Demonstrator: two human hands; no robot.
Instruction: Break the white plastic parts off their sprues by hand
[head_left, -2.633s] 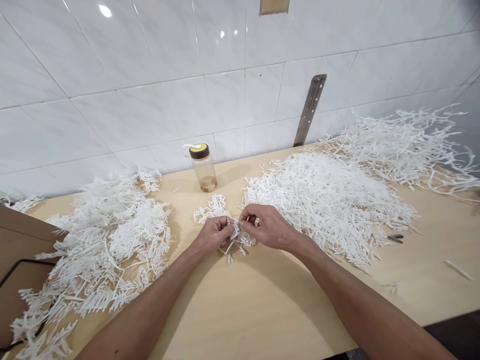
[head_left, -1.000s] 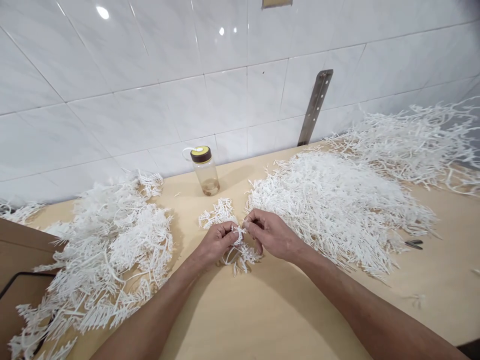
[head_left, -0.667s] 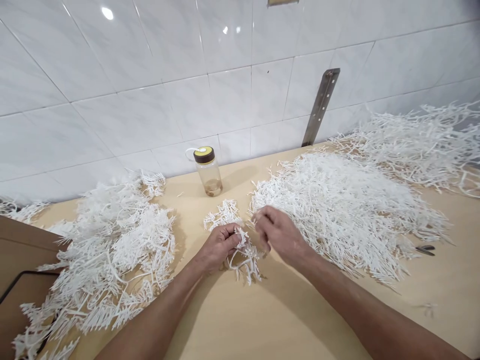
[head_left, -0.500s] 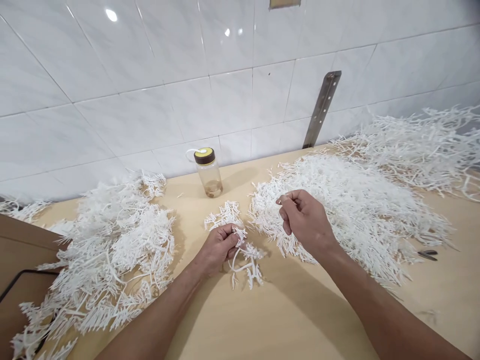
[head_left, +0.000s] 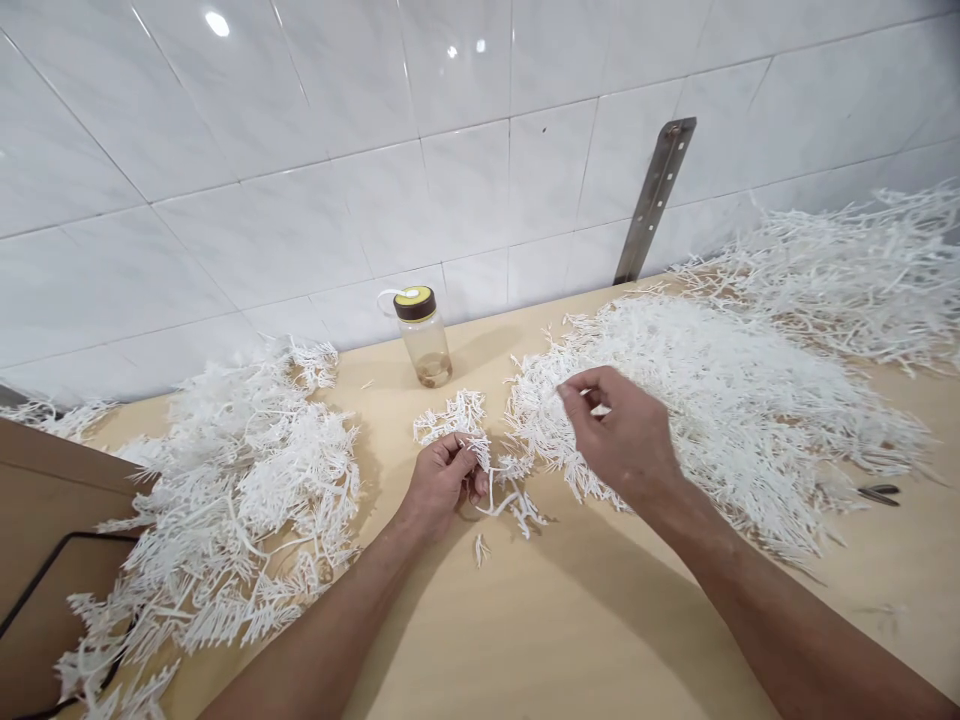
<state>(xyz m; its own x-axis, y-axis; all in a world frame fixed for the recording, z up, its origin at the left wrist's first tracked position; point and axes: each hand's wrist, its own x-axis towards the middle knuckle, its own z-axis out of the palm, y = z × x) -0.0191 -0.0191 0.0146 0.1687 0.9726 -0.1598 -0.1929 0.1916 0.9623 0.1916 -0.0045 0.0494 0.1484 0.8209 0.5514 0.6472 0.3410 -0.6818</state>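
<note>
My left hand (head_left: 441,482) pinches a white branched plastic sprig (head_left: 478,452) between thumb and fingers, low over the table. Thin white stems (head_left: 525,508) reach out to the right of these fingers; whether they all belong to the held sprig I cannot tell. Just behind lies a small heap of white sprigs (head_left: 454,412), and a tiny loose piece (head_left: 481,550) rests in front. My right hand (head_left: 626,430) is raised before the large right pile of sprigs (head_left: 750,390), thumb and forefinger pressed together. Anything between those fingertips is too small to make out.
Another big pile of sprigs (head_left: 255,480) covers the left side, beside a brown box (head_left: 60,510). A clear bottle (head_left: 424,340) with a dark and yellow lid stands near the tiled wall. A metal bracket (head_left: 654,205) leans there; dark-handled snippers (head_left: 879,494) lie at right.
The view has shifted slightly. The sprig in my left hand has turned, and a tiny piece now lies apart below it. My right hand keeps its pinch, beside the right pile.
</note>
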